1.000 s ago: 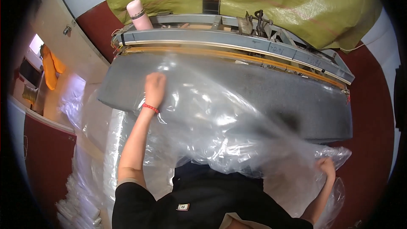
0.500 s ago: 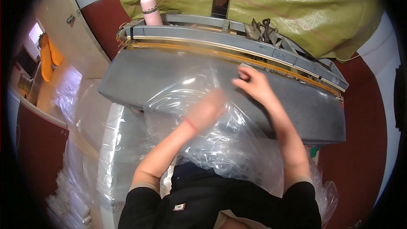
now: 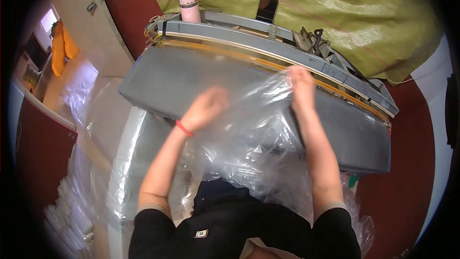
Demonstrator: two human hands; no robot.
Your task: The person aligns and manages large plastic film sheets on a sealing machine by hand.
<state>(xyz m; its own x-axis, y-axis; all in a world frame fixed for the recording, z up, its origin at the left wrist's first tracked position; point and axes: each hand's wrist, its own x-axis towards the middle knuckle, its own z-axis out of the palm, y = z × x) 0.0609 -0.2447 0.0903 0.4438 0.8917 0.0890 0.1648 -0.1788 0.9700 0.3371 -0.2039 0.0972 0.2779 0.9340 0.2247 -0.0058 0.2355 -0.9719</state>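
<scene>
A sheet of clear plastic film (image 3: 258, 136) spreads over the grey padded surface (image 3: 167, 76) and hangs down in front of my body. At the machine's front bar, my right hand (image 3: 301, 85) is closed on the film's upper corner, and the film pulls into creases below it. My left hand (image 3: 209, 106), wearing a red wrist cord (image 3: 184, 128), hovers over the left part of the film. Its fingers are smeared by motion, so I cannot tell whether they grip the film.
The grey metal bar of a sealing machine (image 3: 225, 32) with an orange strip runs behind the pad. A pink flask (image 3: 189, 5) and a phone (image 3: 267, 9) stand behind it, before a yellow-green tarp (image 3: 335, 14). Folded plastic (image 3: 74, 211) heaps at the lower left.
My right hand has closed on the film and raised its corner toward the bar. My left hand has moved left, away from the middle. The view has shifted slightly.
</scene>
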